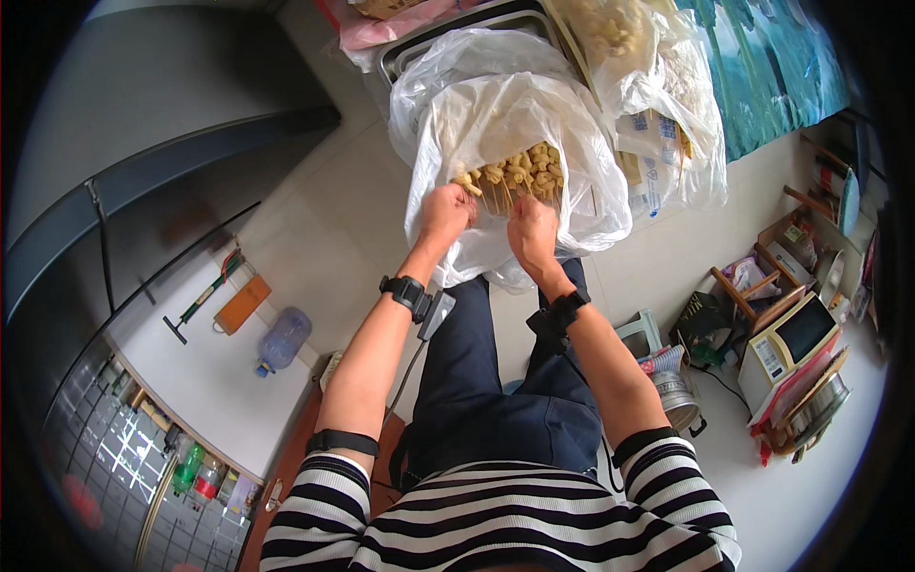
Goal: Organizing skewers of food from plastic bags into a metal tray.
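Observation:
A translucent white plastic bag [593, 179] hangs open in front of me, its mouth facing my body. Inside are several skewers of pale yellow, knotted food [543, 168], their thin wooden sticks pointing towards me. My left hand [449, 211] is closed at the left side of the opening, just below a food piece, and seems to grip a skewer; its fingertips are partly hidden. Closed around stick ends near the middle of the opening is my right hand [535, 227]. The exact number of sticks in each hand cannot be made out.
Behind the bag lies a metal tray [397, 61]. Another plastic bag [686, 164] with skewers sits to its right, beside a blue-green patterned cloth [772, 79]. A large water bottle [284, 339] lies at left. A microwave [786, 350] and a metal pot [675, 400] are at right.

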Demonstrator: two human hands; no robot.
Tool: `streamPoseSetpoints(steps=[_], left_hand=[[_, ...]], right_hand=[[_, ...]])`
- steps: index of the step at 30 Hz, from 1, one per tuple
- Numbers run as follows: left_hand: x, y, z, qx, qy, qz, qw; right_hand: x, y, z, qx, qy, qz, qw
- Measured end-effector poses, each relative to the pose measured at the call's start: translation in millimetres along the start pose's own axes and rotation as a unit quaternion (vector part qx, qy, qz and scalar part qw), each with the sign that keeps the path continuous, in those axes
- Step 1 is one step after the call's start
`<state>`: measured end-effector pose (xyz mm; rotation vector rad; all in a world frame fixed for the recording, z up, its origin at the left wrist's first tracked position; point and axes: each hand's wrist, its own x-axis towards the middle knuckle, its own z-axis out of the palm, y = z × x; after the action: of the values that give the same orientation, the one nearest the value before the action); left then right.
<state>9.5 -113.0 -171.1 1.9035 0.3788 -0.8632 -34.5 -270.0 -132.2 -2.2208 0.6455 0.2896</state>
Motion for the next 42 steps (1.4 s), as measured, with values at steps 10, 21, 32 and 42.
streamPoseSetpoints(steps=[10,21,32,42], left_hand=[[-11,62,-26,0.354,-0.071,0.041,0.932],[-14,76,-57,0.514,0.095,0.117,0.844],[-9,69,-93,0.345,0.176,0.181,0.904],[-35,137,-125,-0.269,-0.040,0.152,0.950]], right_hand=[[16,-23,13,-0.087,-0.057,0.000,0.995],[15,-57,28,-0.153,-0.113,-0.023,0.981],[13,-21,47,-0.090,-0.106,0.050,0.989],[39,-52,-12,-0.092,0.023,-0.077,0.993]])
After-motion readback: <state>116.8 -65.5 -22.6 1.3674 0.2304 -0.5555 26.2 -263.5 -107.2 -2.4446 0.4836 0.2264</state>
